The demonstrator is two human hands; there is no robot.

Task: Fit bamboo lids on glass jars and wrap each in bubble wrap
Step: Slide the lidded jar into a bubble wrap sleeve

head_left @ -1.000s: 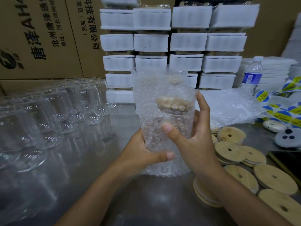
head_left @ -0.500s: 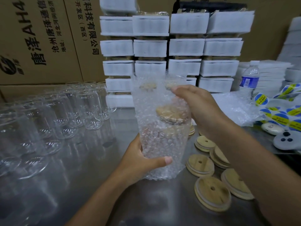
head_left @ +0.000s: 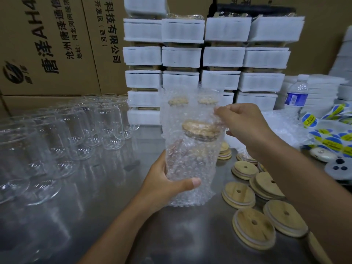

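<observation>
A glass jar (head_left: 190, 159) with a bamboo lid (head_left: 200, 128) on it stands inside a bubble wrap sleeve (head_left: 188, 103) above the steel table. My left hand (head_left: 167, 183) grips the wrapped jar low down, thumb across its front. My right hand (head_left: 243, 122) pinches the sleeve's upper right edge, above the lid. The sleeve's top stands open and taller than the jar.
Several bare glass jars (head_left: 62, 134) crowd the table's left side. Loose bamboo lids (head_left: 253, 227) lie at the right front. Foam-wrapped packs (head_left: 205, 54) are stacked behind, before cardboard boxes (head_left: 47, 44). A water bottle (head_left: 296, 94), sticker sheets (head_left: 335, 138) and loose bubble wrap (head_left: 285, 126) sit right.
My right hand left the jar's side, rose to the sleeve's top edge and now pinches it. The left hand keeps its grip low on the jar.
</observation>
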